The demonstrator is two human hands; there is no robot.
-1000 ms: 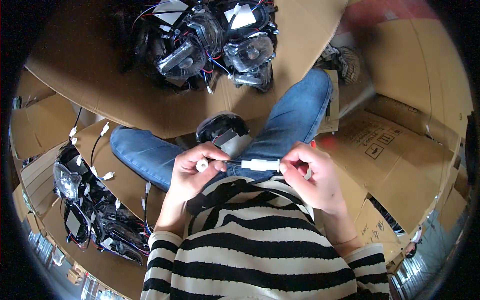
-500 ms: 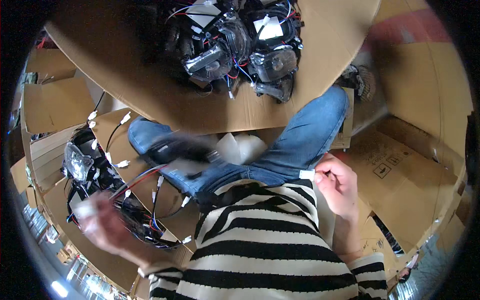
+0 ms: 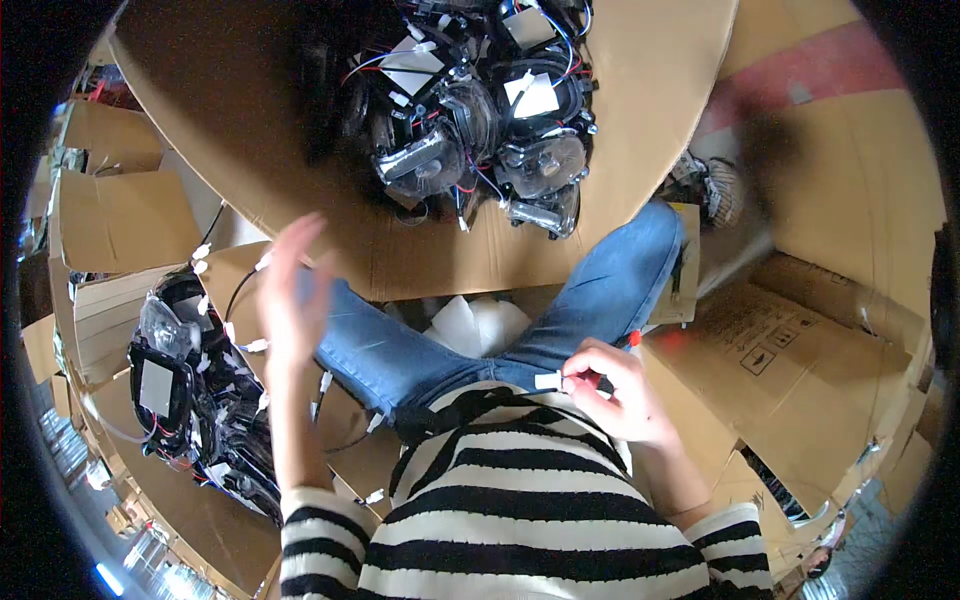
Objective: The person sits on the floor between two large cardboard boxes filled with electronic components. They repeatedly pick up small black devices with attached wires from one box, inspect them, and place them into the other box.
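Rising from the pile of black wired lamp units (image 3: 190,400) beside the blue-jeaned knee (image 3: 390,350), the left hand (image 3: 290,300) now hangs above that knee, open and empty. Right of the knee, the right hand (image 3: 610,390) still pinches a small white connector (image 3: 548,380).

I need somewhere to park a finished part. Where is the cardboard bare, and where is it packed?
Bare: the brown cardboard sheet left of the top pile of black wired lamp units, and the flattened cardboard box beyond the right hand. Crowded: that top pile, and the wired lamp units beside the left hand.
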